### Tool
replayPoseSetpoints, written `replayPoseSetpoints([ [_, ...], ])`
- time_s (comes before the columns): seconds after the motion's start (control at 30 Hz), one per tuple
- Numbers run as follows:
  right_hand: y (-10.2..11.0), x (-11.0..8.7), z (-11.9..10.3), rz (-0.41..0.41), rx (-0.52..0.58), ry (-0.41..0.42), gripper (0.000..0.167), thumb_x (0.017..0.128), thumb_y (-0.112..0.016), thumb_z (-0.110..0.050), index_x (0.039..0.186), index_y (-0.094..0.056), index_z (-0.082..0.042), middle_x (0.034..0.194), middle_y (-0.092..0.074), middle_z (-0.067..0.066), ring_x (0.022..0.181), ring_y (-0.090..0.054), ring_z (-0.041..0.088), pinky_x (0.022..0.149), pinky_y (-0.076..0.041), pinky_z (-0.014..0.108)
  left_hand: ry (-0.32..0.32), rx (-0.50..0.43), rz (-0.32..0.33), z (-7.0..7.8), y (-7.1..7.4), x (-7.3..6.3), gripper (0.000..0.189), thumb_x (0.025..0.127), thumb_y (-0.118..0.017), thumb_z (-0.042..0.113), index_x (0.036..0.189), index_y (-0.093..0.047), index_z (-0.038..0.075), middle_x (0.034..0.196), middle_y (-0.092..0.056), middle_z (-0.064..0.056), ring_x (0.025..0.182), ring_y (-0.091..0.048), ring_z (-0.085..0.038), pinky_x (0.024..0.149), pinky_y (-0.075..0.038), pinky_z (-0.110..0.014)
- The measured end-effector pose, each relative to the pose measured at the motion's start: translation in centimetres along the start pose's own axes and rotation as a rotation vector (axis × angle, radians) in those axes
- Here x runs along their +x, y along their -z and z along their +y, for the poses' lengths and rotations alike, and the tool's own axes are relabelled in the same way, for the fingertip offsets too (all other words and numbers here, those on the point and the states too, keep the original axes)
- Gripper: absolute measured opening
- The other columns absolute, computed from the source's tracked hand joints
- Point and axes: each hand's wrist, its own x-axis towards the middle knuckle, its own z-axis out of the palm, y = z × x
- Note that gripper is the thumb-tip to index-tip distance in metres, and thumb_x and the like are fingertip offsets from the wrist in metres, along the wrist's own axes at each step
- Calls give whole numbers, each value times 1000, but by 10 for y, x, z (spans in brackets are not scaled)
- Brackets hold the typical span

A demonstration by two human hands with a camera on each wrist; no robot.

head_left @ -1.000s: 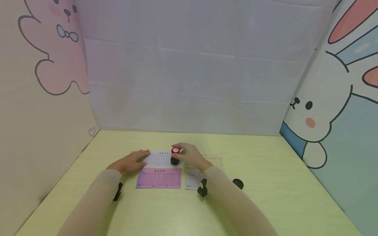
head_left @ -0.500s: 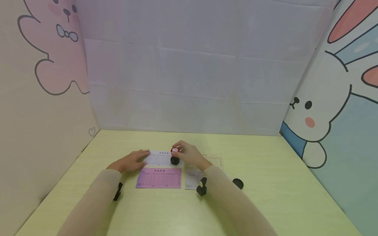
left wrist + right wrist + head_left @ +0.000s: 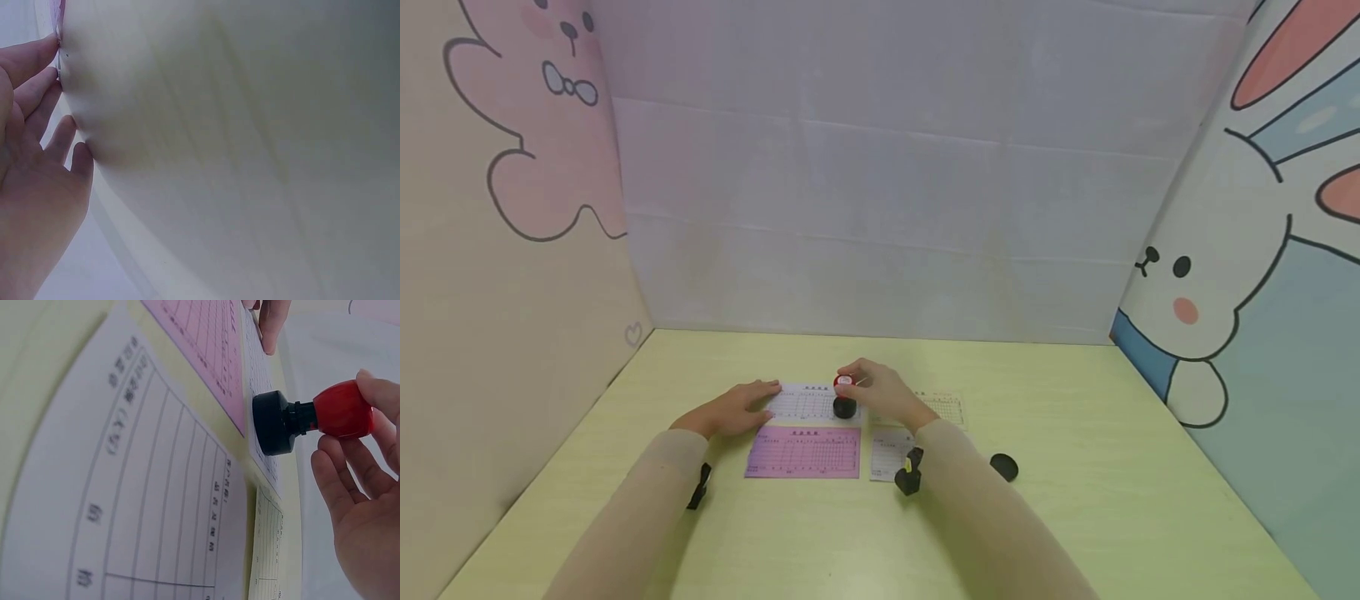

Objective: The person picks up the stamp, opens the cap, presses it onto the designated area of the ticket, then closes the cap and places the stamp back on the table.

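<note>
My right hand (image 3: 886,393) pinches the red knob of a stamp (image 3: 344,411) between thumb and fingers. The stamp's round black base (image 3: 272,423) stands on the right part of a white printed form (image 3: 801,403); the print face underneath is hidden. At that form's left edge my left hand (image 3: 730,411) rests with its fingers extended, the fingertips touching the paper and the table. Closer to me lies a pink form (image 3: 802,453), just below the white one.
A second white form (image 3: 889,454) lies partly beneath the right forearm, with a yellowish form (image 3: 946,408) behind it. A round black lid-like disc (image 3: 1003,467) sits right of that forearm. Printed walls (image 3: 925,183) enclose the table (image 3: 820,542) at back and sides.
The right hand and the stamp stay almost in place, with only a tiny shift at the right wrist and fingers. My left hand has not moved.
</note>
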Motion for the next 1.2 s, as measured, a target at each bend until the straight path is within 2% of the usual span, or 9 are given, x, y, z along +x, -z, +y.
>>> replayPoseSetpoints([
  [0.4, 2, 0, -4, -14, -4, -16, 36, 96, -68, -39, 126, -65, -21, 117, -66, -4, 109, -63, 20, 98, -49, 45, 10, 0, -5, 6, 3, -2, 56, 101, -55, 14, 149, -38, -9, 156, -32, -27, 144, -20, -52, 117, -16, -62],
  [0.9, -1, 2, 1, -15, -3, -10, 39, 95, -68, -40, 128, -64, -20, 115, -66, -4, 108, -63, 17, 99, -48, 45, 9, 9, 1, 4, 1, -2, 56, 102, -54, 16, 149, -38, -8, 156, -32, -27, 144, -19, -52, 117, -15, -63],
  [1.2, -3, -1, -6, 1, -7, -9, 40, 96, -68, -37, 130, -63, -16, 115, -66, -2, 109, -63, 20, 100, -48, 44, 7, 9, -2, 4, 2, -2, 56, 102, -54, 16, 149, -38, -8, 156, -32, -27, 144, -19, -52, 117, -15, -63],
])
